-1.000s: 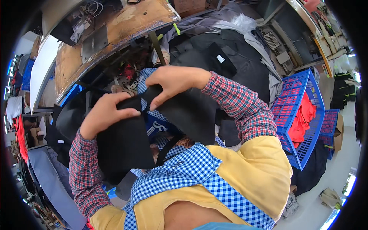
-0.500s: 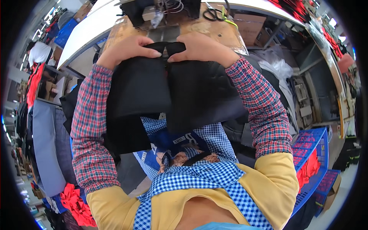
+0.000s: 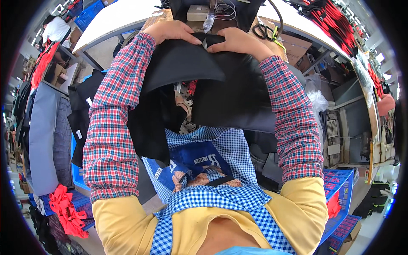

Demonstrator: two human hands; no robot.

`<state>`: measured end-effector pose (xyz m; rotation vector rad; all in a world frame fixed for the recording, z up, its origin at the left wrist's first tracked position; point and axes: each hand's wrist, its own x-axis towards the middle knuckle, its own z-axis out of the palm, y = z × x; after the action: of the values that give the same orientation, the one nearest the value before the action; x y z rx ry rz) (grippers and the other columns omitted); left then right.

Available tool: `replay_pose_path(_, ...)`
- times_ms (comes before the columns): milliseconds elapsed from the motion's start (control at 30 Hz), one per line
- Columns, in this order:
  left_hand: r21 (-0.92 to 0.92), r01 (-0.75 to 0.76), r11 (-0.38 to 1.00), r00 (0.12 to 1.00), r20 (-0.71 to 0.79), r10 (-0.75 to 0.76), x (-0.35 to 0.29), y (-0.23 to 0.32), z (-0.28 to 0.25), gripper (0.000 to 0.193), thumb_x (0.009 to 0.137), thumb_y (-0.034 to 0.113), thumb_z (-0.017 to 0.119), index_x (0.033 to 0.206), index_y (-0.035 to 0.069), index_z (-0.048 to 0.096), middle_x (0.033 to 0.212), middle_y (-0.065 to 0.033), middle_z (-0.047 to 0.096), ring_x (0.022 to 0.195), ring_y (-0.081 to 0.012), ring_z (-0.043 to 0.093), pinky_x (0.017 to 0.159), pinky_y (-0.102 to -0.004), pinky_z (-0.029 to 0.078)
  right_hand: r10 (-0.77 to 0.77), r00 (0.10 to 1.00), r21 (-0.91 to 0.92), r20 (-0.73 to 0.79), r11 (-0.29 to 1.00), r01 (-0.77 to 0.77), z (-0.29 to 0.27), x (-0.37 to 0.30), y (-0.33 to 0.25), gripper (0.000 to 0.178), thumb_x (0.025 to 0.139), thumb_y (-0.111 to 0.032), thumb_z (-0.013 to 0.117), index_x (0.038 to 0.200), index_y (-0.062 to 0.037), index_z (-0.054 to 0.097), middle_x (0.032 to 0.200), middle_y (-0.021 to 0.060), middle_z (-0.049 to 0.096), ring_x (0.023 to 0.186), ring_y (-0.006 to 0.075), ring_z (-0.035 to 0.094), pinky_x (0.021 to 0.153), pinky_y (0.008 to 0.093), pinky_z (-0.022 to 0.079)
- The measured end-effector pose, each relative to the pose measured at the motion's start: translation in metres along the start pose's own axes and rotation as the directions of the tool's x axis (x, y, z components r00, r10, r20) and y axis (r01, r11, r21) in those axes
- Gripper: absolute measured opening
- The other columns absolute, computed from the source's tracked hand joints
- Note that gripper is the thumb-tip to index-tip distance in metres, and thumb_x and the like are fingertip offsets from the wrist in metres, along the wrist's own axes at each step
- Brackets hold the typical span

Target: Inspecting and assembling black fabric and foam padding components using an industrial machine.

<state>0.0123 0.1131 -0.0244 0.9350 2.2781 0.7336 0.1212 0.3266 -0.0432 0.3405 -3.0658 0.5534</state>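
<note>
Left hand [image 3: 180,33] and right hand [image 3: 233,41], each grip pinching the black cloth [image 3: 238,89], have moved it to upper centre, so its edge now sits near the sewing machine [image 3: 209,20].

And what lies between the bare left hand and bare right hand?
Smooth black fabric lies between the left hand and right hand, with a small grey wedge showing at its top edge, in the head view.
</note>
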Motion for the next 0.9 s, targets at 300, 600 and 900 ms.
replay_pose_path(300, 0.027, -0.073, 0.997, 0.996, -0.047, 0.074, 0.004, -0.003, -0.008, 0.037, 0.084, 0.033, 0.074, 0.110, 0.007, 0.071, 0.096, -0.0057, 0.071, 0.085, -0.0146, 0.067, 0.084, -0.0241, 0.051, -0.102, 0.987, 0.057, -0.122, 0.992, 0.110, 0.002, 0.017, 0.012, 0.071, 0.070, -0.059, 0.073, 0.099, 0.0055, 0.070, 0.086, 0.0214, 0.069, 0.082, 0.0317, 0.067, 0.077, 0.0363, 0.051)
replay_pose_path(600, 0.064, -0.127, 0.990, 0.987, -0.088, 0.133, 0.020, -0.007, -0.010, 0.036, 0.085, 0.027, 0.073, 0.114, 0.007, 0.070, 0.098, -0.0054, 0.071, 0.087, -0.0139, 0.066, 0.085, -0.0239, 0.050, -0.057, 0.998, 0.034, -0.032, 0.998, 0.058, -0.002, 0.027, 0.021, 0.065, 0.077, -0.052, 0.073, 0.113, 0.0016, 0.066, 0.103, 0.0186, 0.068, 0.095, 0.0289, 0.066, 0.086, 0.0350, 0.050)
replay_pose_path(900, 0.071, -0.166, 0.983, 0.979, -0.104, 0.173, 0.027, -0.013, -0.012, 0.039, 0.084, 0.026, 0.073, 0.116, 0.003, 0.068, 0.099, -0.0056, 0.071, 0.089, -0.0132, 0.065, 0.084, -0.0246, 0.051, -0.060, 0.997, -0.019, -0.043, 0.998, 0.059, -0.012, 0.025, 0.026, 0.060, 0.078, -0.050, 0.072, 0.113, -0.0017, 0.067, 0.101, 0.0168, 0.069, 0.094, 0.0282, 0.065, 0.086, 0.0346, 0.049)
